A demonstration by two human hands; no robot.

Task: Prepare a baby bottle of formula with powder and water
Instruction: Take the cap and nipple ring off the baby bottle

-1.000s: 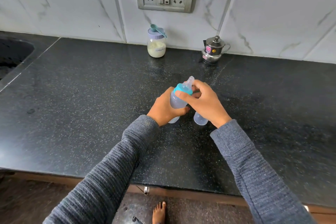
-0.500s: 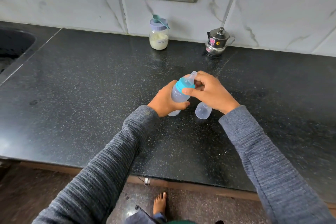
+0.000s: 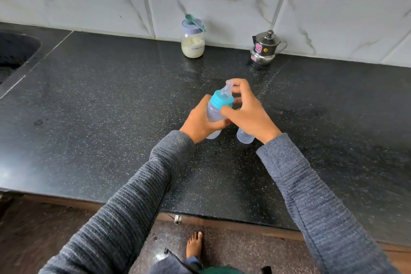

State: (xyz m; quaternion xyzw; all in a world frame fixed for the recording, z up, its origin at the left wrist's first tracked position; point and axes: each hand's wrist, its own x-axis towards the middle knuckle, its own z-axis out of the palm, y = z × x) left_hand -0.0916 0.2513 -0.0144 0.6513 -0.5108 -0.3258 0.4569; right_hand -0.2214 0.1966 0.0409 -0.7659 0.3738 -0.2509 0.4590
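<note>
My left hand (image 3: 200,121) grips the baby bottle (image 3: 215,111) mid-table; my right hand (image 3: 249,110) pinches its teal collar (image 3: 222,99).

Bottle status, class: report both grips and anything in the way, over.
Left hand holds bottle. Right hand curled round its teal ring. Clear cap stands beside. Formula jar, kettle at wall, untouched.

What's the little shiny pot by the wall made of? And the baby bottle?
The little pot looks like polished steel: its silvery surface is mirror-bright and reflects the counter. The baby bottle seems to be cloudy, see-through plastic, with a matte teal plastic collar and a soft clear teat, likely silicone, though the look alone cannot settle that.
</note>
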